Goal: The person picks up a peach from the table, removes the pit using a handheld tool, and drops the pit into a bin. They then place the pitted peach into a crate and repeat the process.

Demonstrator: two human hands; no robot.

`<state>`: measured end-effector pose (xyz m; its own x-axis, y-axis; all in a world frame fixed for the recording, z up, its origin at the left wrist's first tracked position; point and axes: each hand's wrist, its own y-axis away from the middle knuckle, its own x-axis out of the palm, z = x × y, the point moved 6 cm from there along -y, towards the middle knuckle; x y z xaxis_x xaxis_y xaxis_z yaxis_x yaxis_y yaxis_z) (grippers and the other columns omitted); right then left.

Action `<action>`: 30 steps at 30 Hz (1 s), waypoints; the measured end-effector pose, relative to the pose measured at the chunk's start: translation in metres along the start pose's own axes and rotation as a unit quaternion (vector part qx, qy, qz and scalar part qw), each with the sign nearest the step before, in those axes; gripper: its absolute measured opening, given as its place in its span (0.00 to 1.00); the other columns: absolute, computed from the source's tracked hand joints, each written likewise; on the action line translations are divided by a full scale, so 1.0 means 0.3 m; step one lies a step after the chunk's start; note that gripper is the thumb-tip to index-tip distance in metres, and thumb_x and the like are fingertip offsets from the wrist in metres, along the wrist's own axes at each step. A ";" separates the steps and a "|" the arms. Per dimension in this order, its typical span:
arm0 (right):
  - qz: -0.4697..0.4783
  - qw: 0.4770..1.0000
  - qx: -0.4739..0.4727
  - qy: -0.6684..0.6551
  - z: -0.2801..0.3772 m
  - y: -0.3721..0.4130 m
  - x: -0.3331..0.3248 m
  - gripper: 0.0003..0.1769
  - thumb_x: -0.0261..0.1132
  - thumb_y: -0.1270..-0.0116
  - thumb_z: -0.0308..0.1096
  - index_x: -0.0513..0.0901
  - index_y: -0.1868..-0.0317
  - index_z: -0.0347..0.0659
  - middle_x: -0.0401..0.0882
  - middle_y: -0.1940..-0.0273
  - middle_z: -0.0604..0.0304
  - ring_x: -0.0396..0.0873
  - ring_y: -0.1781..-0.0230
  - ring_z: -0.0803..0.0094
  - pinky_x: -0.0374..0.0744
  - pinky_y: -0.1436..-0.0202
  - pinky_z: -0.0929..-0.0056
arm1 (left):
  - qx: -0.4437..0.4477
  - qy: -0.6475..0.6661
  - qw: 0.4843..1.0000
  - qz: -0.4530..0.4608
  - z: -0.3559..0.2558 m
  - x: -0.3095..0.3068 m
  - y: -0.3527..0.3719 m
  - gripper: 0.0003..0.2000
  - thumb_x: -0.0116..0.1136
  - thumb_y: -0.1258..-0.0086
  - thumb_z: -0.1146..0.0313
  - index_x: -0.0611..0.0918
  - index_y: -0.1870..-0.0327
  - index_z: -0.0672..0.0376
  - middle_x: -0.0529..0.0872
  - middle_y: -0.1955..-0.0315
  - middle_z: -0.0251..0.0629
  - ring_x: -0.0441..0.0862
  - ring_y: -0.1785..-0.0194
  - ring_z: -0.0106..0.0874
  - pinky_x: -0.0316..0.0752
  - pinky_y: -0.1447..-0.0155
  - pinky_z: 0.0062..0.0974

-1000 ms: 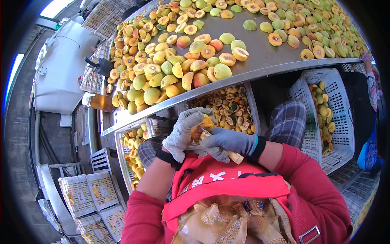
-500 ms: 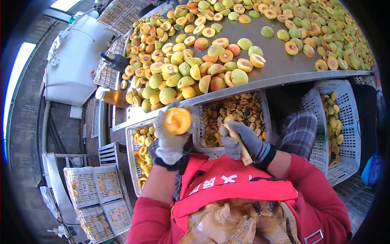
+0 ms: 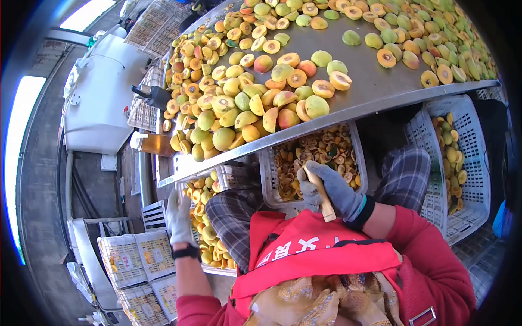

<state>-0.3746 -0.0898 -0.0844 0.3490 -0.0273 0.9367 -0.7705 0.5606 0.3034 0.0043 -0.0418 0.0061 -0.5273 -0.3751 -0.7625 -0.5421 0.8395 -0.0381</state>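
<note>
The knife (image 3: 327, 209) is at the middle of the frame, a little right, just above the red apron (image 3: 321, 250). Only its pale wooden handle shows; the blade end is hidden behind the glove. The right hand (image 3: 333, 191), in a grey glove, is closed in a fist around this handle. It has stayed almost at the same place as half a second ago, over the near edge of the middle crate (image 3: 267, 174), which holds brown stones and scraps.

The left hand (image 3: 178, 217) has changed the most. Before, it was lifted at the middle of the frame and held up an orange fruit half with the cut face to the camera. Now it is low at the left of the frame, at the outer edge of the left crate (image 3: 231, 175), and the fruit half is gone from it. Its fingers are loosely stretched and point to the upper part of the frame, with the back of the glove toward the camera. This crate holds yellow fruit halves (image 3: 205, 234), just beside the hand.

Between the two hands a knee in checked trousers (image 3: 234, 217) shows. Across the upper half runs the metal table (image 3: 370, 70), with a big pile of fruit (image 3: 244, 103), green, yellow and reddish, some whole and some cut. At the right edge stands a white crate (image 3: 473, 163) with more fruit. At the lower left lie stacked trays (image 3: 136, 258).
</note>
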 end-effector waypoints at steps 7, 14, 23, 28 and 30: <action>-0.017 0.996 -0.036 0.086 -0.001 -0.021 -0.010 0.16 0.50 0.29 0.47 0.72 0.64 0.42 0.68 0.82 0.64 0.67 0.87 0.72 0.71 0.84 0.73 | 0.110 -0.215 0.957 0.162 -0.398 0.487 -0.284 0.31 0.62 0.43 0.53 0.70 0.38 0.57 0.76 0.46 0.56 0.75 0.44 0.46 0.69 0.41 0.35; -0.010 0.997 -0.018 0.078 -0.003 -0.020 -0.011 0.14 0.51 0.30 0.43 0.72 0.59 0.41 0.70 0.78 0.62 0.69 0.84 0.73 0.73 0.79 0.71 | 0.058 -0.045 0.994 0.080 -0.367 0.489 -0.321 0.31 0.63 0.44 0.55 0.69 0.40 0.61 0.81 0.54 0.48 0.81 0.53 0.43 0.76 0.51 0.33; 0.010 0.918 -0.123 0.376 0.032 0.022 0.114 0.10 0.55 0.31 0.38 0.73 0.63 0.40 0.72 0.78 0.64 0.72 0.85 0.77 0.72 0.83 0.79 | -0.109 0.665 0.607 0.421 -0.505 0.522 0.142 0.33 0.59 0.40 0.51 0.65 0.37 0.59 0.71 0.43 0.55 0.77 0.51 0.49 0.79 0.54 0.39; -0.051 0.897 -0.110 0.425 0.041 0.021 0.092 0.13 0.56 0.31 0.42 0.74 0.59 0.39 0.73 0.76 0.65 0.71 0.87 0.79 0.71 0.85 0.79 | -0.139 0.679 0.624 0.362 -0.495 0.641 0.281 0.30 0.52 0.34 0.47 0.65 0.37 0.55 0.71 0.41 0.48 0.70 0.39 0.40 0.65 0.35 0.41; -0.067 0.903 -0.079 0.417 0.029 0.013 0.069 0.15 0.55 0.31 0.44 0.74 0.59 0.39 0.73 0.77 0.64 0.71 0.87 0.79 0.71 0.86 0.79 | -0.091 0.635 0.683 0.350 -0.485 0.666 0.293 0.29 0.50 0.33 0.46 0.66 0.38 0.55 0.71 0.41 0.47 0.70 0.40 0.40 0.65 0.35 0.40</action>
<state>-0.3750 -0.0953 -0.0624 0.7644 0.4928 0.4158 -0.6292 0.7108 0.3144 -0.2440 -0.1002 -0.0554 -0.7785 -0.0435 0.6261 0.1212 0.9684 0.2180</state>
